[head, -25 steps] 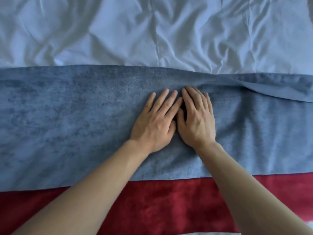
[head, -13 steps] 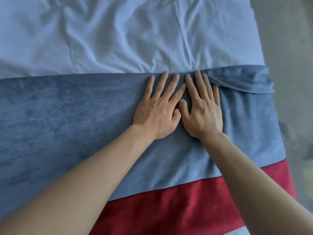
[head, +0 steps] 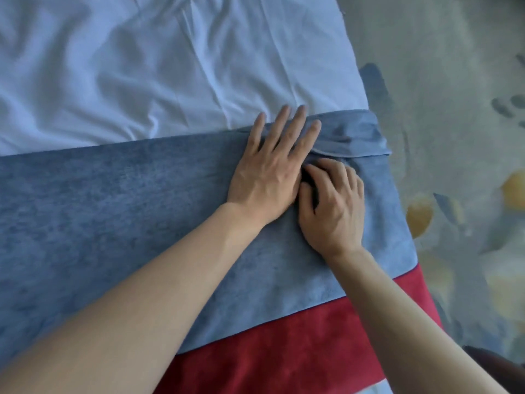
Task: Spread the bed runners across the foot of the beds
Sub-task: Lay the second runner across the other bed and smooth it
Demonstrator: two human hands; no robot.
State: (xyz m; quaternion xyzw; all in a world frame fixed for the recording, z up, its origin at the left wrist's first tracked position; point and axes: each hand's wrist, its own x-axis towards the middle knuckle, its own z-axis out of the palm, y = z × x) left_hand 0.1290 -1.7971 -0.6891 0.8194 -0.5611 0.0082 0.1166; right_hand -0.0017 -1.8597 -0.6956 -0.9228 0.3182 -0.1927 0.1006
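Observation:
A blue bed runner (head: 113,209) lies across the white duvet (head: 142,66). A red bed runner (head: 284,351) shows as a band along its near side. At the blue runner's right end, the far corner is folded over in a rumpled flap (head: 352,137). My left hand (head: 270,172) presses flat on the blue runner at its far edge, its fingertips reaching the duvet. My right hand (head: 335,203) sits just right of it with curled fingers, pinching the blue cloth below the flap's edge.
The bed's right edge (head: 397,194) runs down the frame, and both runners hang over it. Beyond it lies a patterned grey carpet (head: 460,123) with yellow and dark marks. The duvet is creased.
The view and both hands have shifted right along the blue runner to its end. My right hand's fingers have gone from flat to curled at the folded flap. My left hand stays flat.

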